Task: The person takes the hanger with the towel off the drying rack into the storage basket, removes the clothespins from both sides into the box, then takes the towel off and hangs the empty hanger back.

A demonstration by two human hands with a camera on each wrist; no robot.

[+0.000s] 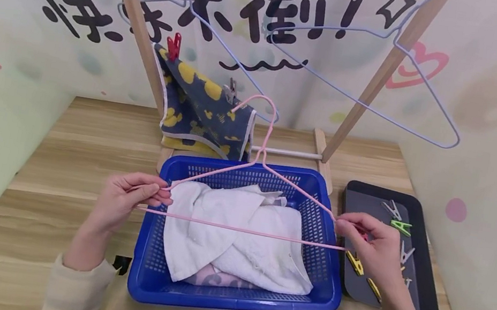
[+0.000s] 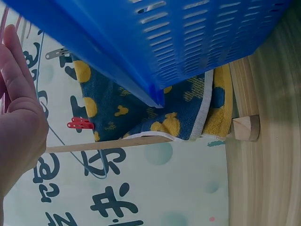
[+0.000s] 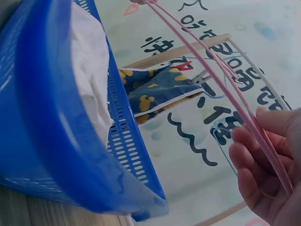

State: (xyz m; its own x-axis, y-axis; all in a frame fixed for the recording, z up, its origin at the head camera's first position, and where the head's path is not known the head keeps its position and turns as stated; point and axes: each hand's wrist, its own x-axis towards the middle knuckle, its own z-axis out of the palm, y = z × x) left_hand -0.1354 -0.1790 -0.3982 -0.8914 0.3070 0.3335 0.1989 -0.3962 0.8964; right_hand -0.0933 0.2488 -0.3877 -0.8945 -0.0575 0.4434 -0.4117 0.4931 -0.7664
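A pink clothes hanger [image 1: 246, 230] is held level over the blue basket [image 1: 232, 304], its hook toward the back. My left hand [image 1: 132, 196] pinches its left end between thumb and fingers. At the opposite end, my right hand [image 1: 373, 242] grips the other corner; the right wrist view shows that hand's fingers [image 3: 249, 165] curled around the pink wire. White towels [image 1: 236, 229] lie in the basket beneath, with a pinkish patterned cloth [image 1: 219, 279] partly covered under them.
Behind the basket, a navy and yellow cloth [image 1: 202, 109] hangs by a red clip [image 1: 174, 47] and a grey clip [image 1: 230, 91]. Blue hangers [image 1: 409, 129] hang from a wooden rack [image 1: 378, 78]. A dark tray [image 1: 428, 297] of several clothespins stands at the right.
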